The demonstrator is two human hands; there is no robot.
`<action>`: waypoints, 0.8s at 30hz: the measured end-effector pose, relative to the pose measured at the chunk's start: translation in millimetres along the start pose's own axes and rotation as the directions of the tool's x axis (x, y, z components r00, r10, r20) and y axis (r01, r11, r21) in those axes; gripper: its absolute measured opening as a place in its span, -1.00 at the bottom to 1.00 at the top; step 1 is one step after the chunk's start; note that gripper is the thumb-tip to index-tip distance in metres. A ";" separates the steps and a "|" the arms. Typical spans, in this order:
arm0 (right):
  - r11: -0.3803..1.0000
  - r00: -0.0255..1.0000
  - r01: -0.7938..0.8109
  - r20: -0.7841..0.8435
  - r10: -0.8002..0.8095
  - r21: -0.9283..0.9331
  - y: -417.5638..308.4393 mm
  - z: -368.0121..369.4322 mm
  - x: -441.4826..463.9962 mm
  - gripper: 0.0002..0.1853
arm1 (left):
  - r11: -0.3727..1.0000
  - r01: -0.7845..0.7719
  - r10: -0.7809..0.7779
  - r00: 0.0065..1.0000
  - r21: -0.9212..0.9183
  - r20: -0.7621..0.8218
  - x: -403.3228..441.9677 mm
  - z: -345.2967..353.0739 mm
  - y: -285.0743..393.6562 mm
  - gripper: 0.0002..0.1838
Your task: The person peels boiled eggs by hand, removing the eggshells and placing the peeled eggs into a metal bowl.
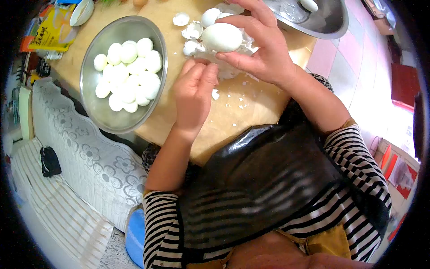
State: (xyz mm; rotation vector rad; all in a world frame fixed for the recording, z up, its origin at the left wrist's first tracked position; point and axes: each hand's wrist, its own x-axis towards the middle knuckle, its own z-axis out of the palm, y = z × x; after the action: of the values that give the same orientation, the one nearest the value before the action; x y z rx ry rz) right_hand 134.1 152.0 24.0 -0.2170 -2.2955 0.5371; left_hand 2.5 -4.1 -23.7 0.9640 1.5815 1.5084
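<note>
My right hand (262,51) grips a large whitish egg (221,37) between thumb and fingers above the table. I cannot tell how much shell is on it. Just below and left of the egg is my left hand (195,89), its fingers curled and pinched together; whatever they hold, if anything, is hidden. Broken eggshells (192,30) lie around and behind the egg, with small white flakes scattered nearer me. Another white egg (209,18) rests among the shells. To the left, a steel bowl (123,120) holds several smooth, peeled eggs (127,76).
A second metal basin (333,29) at the upper right contains a white egg (309,5). At the back left are a small white bowl (82,12) and a yellow packet (54,28). The wooden table's (215,123) near edge is close to my apron (255,179).
</note>
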 end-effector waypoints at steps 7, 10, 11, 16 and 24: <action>0.992 0.998 -0.040 -0.047 0.035 -0.116 4.1 18.0 4.8 -0.47 | 0.841 -0.297 0.338 0.941 0.453 -0.010 1.4 11.0 4.0 -0.81; 0.994 0.999 -0.014 -0.033 0.010 -0.112 -6.3 28.9 21.8 -0.49 | 0.724 -0.318 0.329 0.939 0.612 0.099 -4.1 11.1 2.6 -0.76; 0.997 0.999 -0.007 -0.044 0.004 -0.074 -10.3 33.1 28.0 -0.50 | 0.725 -0.318 0.339 0.937 0.612 0.084 -3.8 10.9 1.6 -0.76; 0.963 0.985 0.169 -0.008 -0.174 -0.211 -37.9 69.4 66.6 -0.32 | 0.784 -0.344 0.334 0.935 0.517 0.116 -0.1 13.2 0.1 -0.77; 0.999 0.996 -0.032 0.077 0.035 -0.040 -53.7 25.4 68.6 -0.48 | 0.756 -0.398 0.461 0.887 0.520 0.008 6.0 1.7 3.6 -0.85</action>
State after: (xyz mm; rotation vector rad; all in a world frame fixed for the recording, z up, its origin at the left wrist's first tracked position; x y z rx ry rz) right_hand 68.3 117.2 75.9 -0.2582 -2.3829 0.5261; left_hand 1.4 2.2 -20.2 1.6636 2.0017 1.4837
